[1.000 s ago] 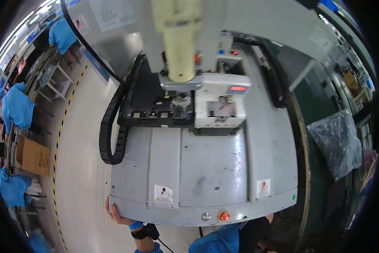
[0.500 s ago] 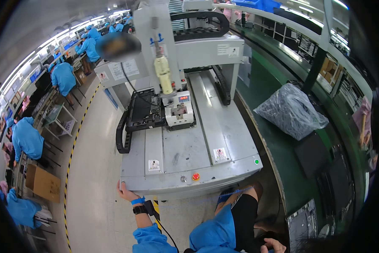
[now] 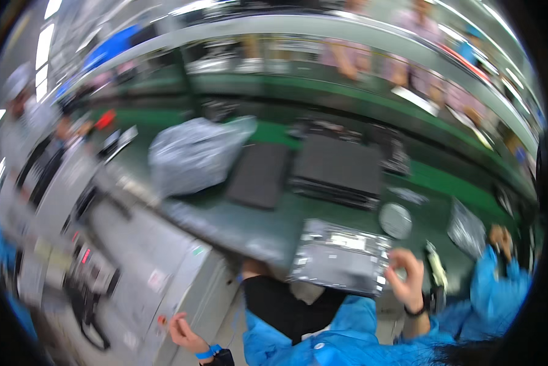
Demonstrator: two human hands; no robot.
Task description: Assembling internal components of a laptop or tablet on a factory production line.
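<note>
My right hand (image 3: pixel 407 277) is raised at the right edge of a flat laptop chassis (image 3: pixel 335 259), thumb and forefinger curved with a gap between them. Nothing shows in its fingers, and blur hides whether it touches the chassis. The chassis lies on the green bench with bright patches on its upper face. Beside the front edge of the grey machine (image 3: pixel 182 293), near its red button (image 3: pixel 162 319), my left hand (image 3: pixel 186 333) holds nothing, fingers loosely apart. It wears a blue wrist strap (image 3: pixel 207 352).
A stack of dark panels (image 3: pixel 338 168), a single dark panel (image 3: pixel 259 175) and a grey plastic bag (image 3: pixel 195 155) lie behind the chassis. Right of it are a round dish (image 3: pixel 395 220), a pale screwdriver (image 3: pixel 436 265) and a clear bag (image 3: pixel 466 229). A co-worker's hand (image 3: pixel 500 239) is far right.
The view has swung right from the machine to the bench. My left hand has come off the machine's front corner. My right hand has risen from the lower edge to the chassis.
</note>
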